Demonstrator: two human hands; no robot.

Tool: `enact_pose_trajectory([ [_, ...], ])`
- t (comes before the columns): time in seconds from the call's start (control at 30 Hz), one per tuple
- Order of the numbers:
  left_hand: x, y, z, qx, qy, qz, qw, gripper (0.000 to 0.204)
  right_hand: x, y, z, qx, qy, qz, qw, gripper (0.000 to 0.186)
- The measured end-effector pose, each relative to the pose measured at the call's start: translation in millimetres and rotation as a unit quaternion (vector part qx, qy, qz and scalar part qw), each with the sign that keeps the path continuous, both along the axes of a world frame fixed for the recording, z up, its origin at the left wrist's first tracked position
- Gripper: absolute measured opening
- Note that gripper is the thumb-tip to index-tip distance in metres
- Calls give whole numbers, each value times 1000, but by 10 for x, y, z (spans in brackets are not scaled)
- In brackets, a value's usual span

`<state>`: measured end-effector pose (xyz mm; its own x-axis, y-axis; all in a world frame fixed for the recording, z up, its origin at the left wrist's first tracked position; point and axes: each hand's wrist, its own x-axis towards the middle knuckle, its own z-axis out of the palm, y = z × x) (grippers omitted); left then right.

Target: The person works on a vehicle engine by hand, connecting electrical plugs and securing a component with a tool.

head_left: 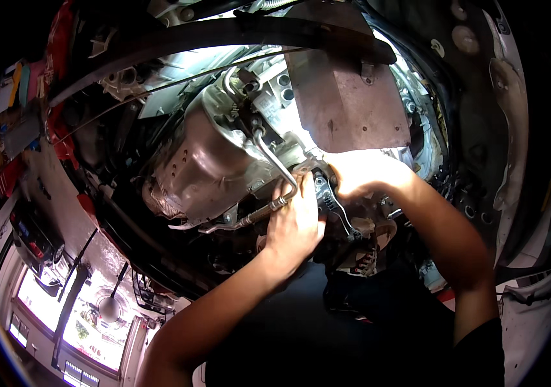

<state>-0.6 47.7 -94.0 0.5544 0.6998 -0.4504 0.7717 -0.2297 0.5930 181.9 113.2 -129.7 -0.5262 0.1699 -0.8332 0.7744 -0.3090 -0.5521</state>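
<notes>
Deep in a car's engine compartment, my left hand (pixel 296 222) reaches up beside a bent metal pipe (pixel 277 155). Its fingers are close together and bent around something dark that I cannot make out; the tips are partly hidden. To the right, my right hand (pixel 359 173) reaches in under a brown metal plate (pixel 346 97). Bright light washes it out, and its fingers are hidden. Between the hands sits a shiny curved metal piece (pixel 332 201) with a narrow arm. A dented metal heat shield (pixel 201 161) lies left of my left hand.
A dark curved bar (pixel 224 33) crosses above the hands, with a thin rod (pixel 179 80) below it. A braided fitting (pixel 256 216) runs along the pipe's lower end. Dark hoses line the right side. At lower left are another car (pixel 33 238) and a bright doorway (pixel 95 322).
</notes>
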Motion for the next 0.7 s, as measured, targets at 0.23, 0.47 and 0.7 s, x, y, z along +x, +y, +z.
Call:
enact_pose_trajectory([
  [0.23, -165, -29, 323, -118, -103, 93, 983, 51, 101, -577, 496, 408, 32, -182, 894, 37],
  [0.47, -147, -46, 326, -61, -105, 88, 989, 46, -123, -962, 1002, 139, -34, -447, 883, 24],
  [0.7, -201, -93, 192, -14, -88, 65, 994, 35, -429, -999, 874, 306, -30, -344, 887, 27],
])
